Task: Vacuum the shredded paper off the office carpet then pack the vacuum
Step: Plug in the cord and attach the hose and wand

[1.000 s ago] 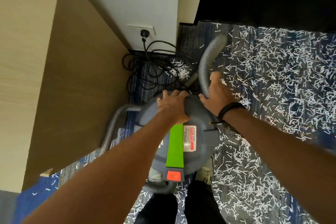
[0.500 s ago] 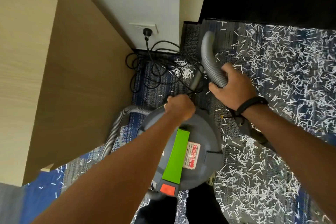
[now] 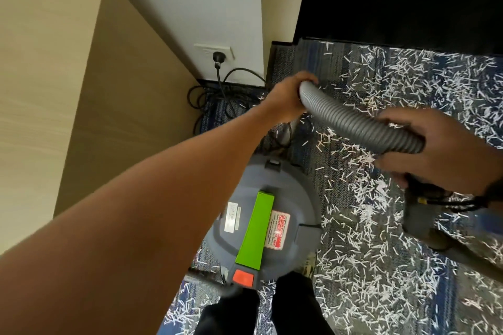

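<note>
A round grey vacuum canister [image 3: 288,198] with a green handle strip and an orange button stands on the carpet just in front of my feet. Its grey ribbed hose [image 3: 353,122] is lifted above the floor. My left hand [image 3: 285,100] grips the hose at its far end, and my right hand [image 3: 424,141] grips it lower down at the right. White shredded paper [image 3: 381,266] lies thick over the blue-grey carpet to the right and around the canister.
A tall wooden cabinet [image 3: 95,103] stands at the left. A black plug sits in the wall socket [image 3: 215,53], with coiled black cable [image 3: 212,100] on the floor below. A dark panel [image 3: 408,0] rises at the back right. My legs [image 3: 261,310] are at the bottom.
My left hand left the canister top and took hold of the hose. My right hand slid along the hose, and both lifted it up and to the right. The view tilted down.
</note>
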Tool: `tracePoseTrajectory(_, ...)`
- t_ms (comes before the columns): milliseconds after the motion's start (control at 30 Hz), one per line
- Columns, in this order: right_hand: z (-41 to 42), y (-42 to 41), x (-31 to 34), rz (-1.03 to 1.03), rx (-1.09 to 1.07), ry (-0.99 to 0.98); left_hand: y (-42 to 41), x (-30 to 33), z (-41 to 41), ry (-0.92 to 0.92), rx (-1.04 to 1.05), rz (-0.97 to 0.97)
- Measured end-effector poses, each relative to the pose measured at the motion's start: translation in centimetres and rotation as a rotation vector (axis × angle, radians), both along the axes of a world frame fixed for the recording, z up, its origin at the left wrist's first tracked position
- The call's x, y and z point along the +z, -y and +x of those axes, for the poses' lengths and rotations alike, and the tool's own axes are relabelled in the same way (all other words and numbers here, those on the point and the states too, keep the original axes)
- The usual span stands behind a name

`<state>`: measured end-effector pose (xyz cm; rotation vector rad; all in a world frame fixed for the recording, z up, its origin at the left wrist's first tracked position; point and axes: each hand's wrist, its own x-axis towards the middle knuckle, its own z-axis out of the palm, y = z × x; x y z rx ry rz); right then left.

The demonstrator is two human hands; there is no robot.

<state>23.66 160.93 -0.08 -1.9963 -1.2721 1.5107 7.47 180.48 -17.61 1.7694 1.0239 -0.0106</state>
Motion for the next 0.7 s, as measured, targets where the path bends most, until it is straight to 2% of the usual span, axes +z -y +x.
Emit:
tracePoseTrajectory(133, 1.3, 0.1, 1.7, -0.11, 0.064, -0.099, -0.9, 3.5, 0.3, -0.002, -0.154, 0.035)
tracePoseTrajectory(233, 0.2, -0.5, 2.2, -0.116, 0.098, -0.17, -1.3, 7.2, 0.4, -0.025, -0.254, 0.187)
tracePoseTrajectory(300, -1.3, -0.9, 2.4, -0.063, -0.007, -0.314, -1.3, 9.3, 0.4, -0.06, -0.309, 0.364)
tracePoseTrajectory(367, -2.3, -0.8, 2.4, -0.023, -0.126, -0.467, -1.1, 10.2, 0.3, -0.065, -0.335, 0.455)
tracePoseTrajectory(567, -3.5, 1.1, 1.8, -0.163, -0.137, -0.614, 1.2, 6.6, -0.5, -0.064, -0.323, 0.147)
tracePoseTrajectory(700, -5.0, 0.4, -0.6, -0.382, -0.035, -0.641, 4.2, 3.4, -0.7, -0.06, -0.42, 0.164)
